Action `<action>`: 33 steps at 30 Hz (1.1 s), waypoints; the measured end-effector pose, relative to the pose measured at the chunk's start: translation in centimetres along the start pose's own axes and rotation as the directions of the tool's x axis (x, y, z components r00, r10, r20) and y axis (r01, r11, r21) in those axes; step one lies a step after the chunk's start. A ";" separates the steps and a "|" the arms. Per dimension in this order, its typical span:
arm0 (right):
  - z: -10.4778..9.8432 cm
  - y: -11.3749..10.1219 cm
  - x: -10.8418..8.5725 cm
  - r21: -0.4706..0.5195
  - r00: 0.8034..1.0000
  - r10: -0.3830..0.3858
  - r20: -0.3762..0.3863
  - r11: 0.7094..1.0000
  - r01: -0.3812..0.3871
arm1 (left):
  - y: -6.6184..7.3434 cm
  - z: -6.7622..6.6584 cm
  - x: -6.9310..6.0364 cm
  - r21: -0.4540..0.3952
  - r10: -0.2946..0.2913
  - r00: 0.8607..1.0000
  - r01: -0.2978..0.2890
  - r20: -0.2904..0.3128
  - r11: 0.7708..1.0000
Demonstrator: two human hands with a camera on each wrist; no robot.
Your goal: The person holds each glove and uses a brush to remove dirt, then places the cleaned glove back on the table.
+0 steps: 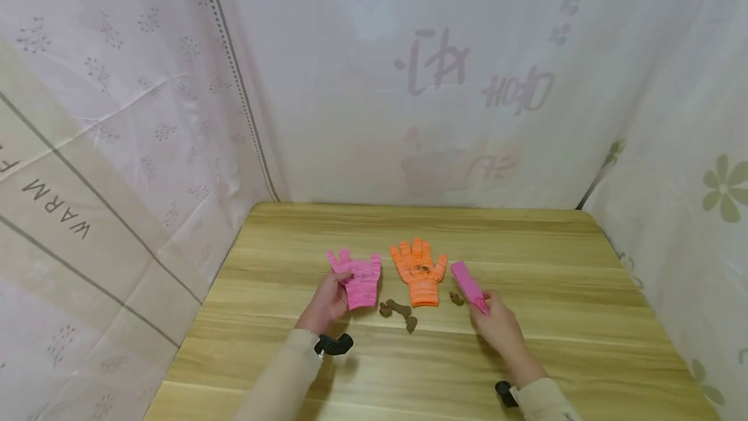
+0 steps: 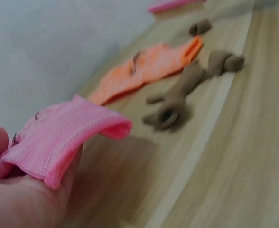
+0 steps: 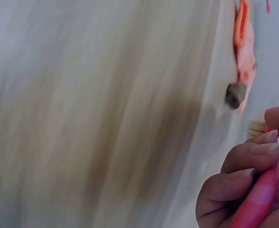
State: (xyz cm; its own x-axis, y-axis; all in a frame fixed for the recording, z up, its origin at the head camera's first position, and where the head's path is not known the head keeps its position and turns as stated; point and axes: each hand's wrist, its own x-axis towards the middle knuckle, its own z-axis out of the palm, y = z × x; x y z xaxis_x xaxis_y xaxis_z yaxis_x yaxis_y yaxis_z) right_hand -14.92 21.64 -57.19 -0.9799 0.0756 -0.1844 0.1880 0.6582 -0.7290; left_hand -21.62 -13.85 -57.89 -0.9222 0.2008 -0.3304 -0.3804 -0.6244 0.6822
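My left hand point(image 1: 328, 303) holds a pink knitted glove point(image 1: 363, 286) at its left side, thumb on top and the other fingers hidden beneath. In the left wrist view the glove's cuff point(image 2: 89, 137) stands raised off the table, with small dark marks on the fabric. My right hand point(image 1: 498, 325) grips a pink brush point(image 1: 467, 282); the right wrist view shows its handle point(image 3: 259, 202) under curled fingers and pale bristles point(image 3: 256, 128) beyond them. Between the hands an orange knitted glove point(image 1: 424, 292) lies flat, fingers pointing away, with brown smears on its palm.
Several brown clay-like lumps lie about: a long piece point(image 1: 400, 308) and smaller ones near the pink glove, and another lump point(image 1: 456, 298) beside the brush. The wood-grain table point(image 1: 526, 239) meets hanging patterned cloth point(image 1: 362, 115) at the back and sides.
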 end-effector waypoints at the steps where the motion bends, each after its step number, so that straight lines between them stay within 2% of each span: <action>1: -0.2 0.4 0.0 -0.008 1.000 0.005 -0.002 1.000 -0.005 | 0.1 -0.1 0.3 0.007 0.002 1.000 -0.002 -0.004 1.000; 10: -0.9 2.5 -0.1 -0.080 0.999 0.014 -0.030 0.997 -0.016 | 0.1 -1.3 2.8 0.129 0.016 1.000 -0.013 -0.026 0.992; 15: -1.1 2.6 0.1 -0.094 0.999 0.021 -0.028 0.995 -0.024 | 0.4 -2.2 3.6 0.193 0.005 0.995 0.015 -0.103 0.981; 18: -1.3 2.6 0.2 -0.120 0.999 0.026 -0.019 0.992 -0.028 | 0.8 -2.4 3.6 0.302 0.029 0.992 0.010 -0.126 0.953; 23: -1.9 2.4 0.4 -0.184 1.000 0.017 -0.004 0.983 -0.017 | 1.4 -2.0 3.0 0.516 0.129 0.976 -0.019 -0.177 0.856; 24: -2.1 2.3 0.4 -0.213 1.000 0.004 -0.019 0.977 -0.008 | 1.4 -1.8 2.9 0.552 0.151 0.971 -0.023 -0.188 0.834; 26: -2.2 2.1 0.3 -0.290 0.997 -0.036 -0.067 0.957 0.015 | 1.4 -1.5 2.7 0.644 0.202 0.959 -0.027 -0.201 0.764; 27: -2.2 2.1 0.3 -0.331 0.994 -0.060 -0.092 0.943 0.026 | 1.4 -1.3 2.5 0.696 0.230 0.952 -0.026 -0.201 0.717; 28: -2.2 1.9 0.2 -0.373 0.990 -0.086 -0.114 0.927 0.038 | 1.3 -1.1 2.3 0.751 0.259 0.945 -0.022 -0.200 0.660; 30: -2.1 1.5 0.0 -0.438 0.979 -0.141 -0.144 0.896 0.065 | 1.1 -0.8 1.8 0.848 0.304 0.937 -0.017 -0.171 0.530; 32: -2.0 1.0 0.0 -0.470 0.971 -0.187 -0.153 0.877 0.095 | 1.0 -0.4 1.2 0.929 0.345 0.934 -0.042 -0.095 0.368; 33: -1.9 0.8 0.0 -0.484 0.966 -0.206 -0.153 0.868 0.109 | 0.8 -0.1 0.9 0.958 0.353 0.935 -0.064 -0.040 0.278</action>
State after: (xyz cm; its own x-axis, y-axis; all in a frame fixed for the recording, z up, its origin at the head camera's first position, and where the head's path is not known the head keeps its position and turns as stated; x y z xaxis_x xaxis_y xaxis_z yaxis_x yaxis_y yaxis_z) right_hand -14.92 23.59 -56.47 -0.9959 0.0521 0.0734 0.0247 0.9424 -0.3336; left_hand -22.74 -14.30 -57.69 -0.9936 -0.0626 -0.0945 -0.1134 0.5367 0.8361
